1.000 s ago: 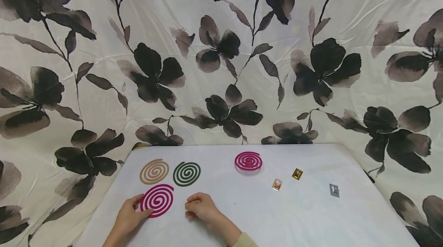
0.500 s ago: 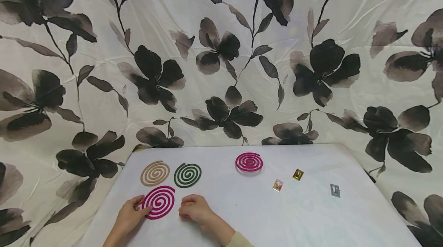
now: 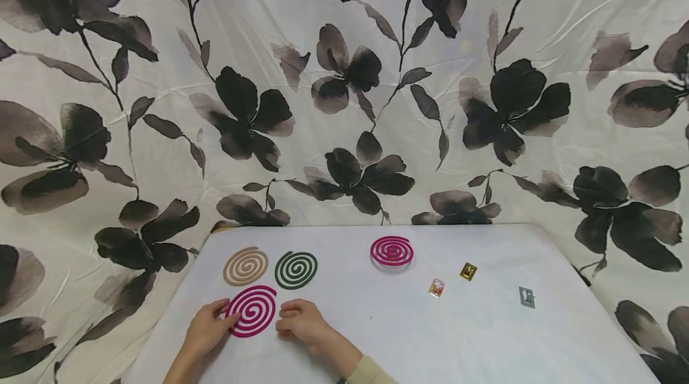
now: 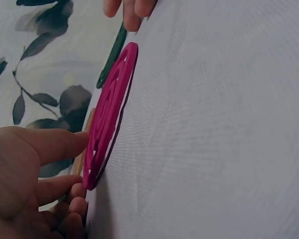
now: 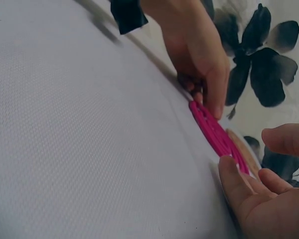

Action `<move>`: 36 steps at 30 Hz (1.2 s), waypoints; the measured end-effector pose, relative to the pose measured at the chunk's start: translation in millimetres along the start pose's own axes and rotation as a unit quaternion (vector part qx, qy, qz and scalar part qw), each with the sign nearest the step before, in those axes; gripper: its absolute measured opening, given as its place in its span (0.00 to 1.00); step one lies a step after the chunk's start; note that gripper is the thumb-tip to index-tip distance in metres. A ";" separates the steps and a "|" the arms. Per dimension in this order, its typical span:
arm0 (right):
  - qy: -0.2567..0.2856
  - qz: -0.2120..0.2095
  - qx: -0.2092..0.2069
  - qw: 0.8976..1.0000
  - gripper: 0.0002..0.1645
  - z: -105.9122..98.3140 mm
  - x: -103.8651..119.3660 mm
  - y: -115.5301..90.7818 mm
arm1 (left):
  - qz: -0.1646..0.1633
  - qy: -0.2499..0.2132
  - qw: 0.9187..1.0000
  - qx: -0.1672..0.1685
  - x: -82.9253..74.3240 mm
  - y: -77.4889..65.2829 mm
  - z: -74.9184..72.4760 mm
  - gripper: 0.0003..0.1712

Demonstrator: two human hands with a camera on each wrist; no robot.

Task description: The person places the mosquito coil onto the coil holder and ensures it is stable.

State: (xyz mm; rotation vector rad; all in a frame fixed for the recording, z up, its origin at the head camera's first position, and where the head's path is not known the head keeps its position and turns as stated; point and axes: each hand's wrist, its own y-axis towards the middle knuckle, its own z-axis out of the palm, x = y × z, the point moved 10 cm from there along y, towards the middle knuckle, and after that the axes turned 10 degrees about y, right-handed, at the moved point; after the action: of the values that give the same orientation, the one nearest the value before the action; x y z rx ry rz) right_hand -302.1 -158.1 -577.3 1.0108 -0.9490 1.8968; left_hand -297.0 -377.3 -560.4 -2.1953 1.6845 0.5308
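Note:
A pink mosquito coil (image 3: 251,311) lies near the left front of the white table. My left hand (image 3: 207,327) pinches its left edge, the thumb on top and the other fingers curled by the rim in the left wrist view. My right hand (image 3: 305,323) is at the coil's right side with loosely bent fingers. In the right wrist view its fingertips come close to the pink rim; whether they touch it I cannot tell. Just behind are a tan coil (image 3: 245,266) and a dark green coil (image 3: 296,270), lying side by side.
Another pink coil (image 3: 392,250), seemingly raised or layered, sits at the back middle. Further right lie a small red-and-white rectangle (image 3: 436,288), a gold rectangle (image 3: 468,271) and a silver cut-out plate (image 3: 527,297). A floral cloth (image 3: 344,91) hangs behind the table (image 3: 457,342).
My right hand has moved left, closer to the pink coil's right edge. The left hand keeps its hold there. The whole view has shifted slightly.

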 end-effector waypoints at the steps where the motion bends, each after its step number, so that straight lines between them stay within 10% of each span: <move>1: 0.002 0.000 0.000 1.000 0.19 0.3 -0.3 0.7 | 0.004 0.001 1.000 -0.001 -1.3 0.0 -0.7 0.35; 36: 0.040 -0.005 -0.037 0.999 0.21 11.2 -3.5 5.0 | -0.047 -0.046 0.998 -0.015 9.4 -2.9 -1.3 0.32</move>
State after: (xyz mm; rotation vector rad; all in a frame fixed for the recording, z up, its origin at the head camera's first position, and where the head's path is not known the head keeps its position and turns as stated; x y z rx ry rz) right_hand -301.7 -170.9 -577.0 0.8896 -0.9577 1.8655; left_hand -291.9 -385.2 -563.7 -2.2227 1.5274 0.6268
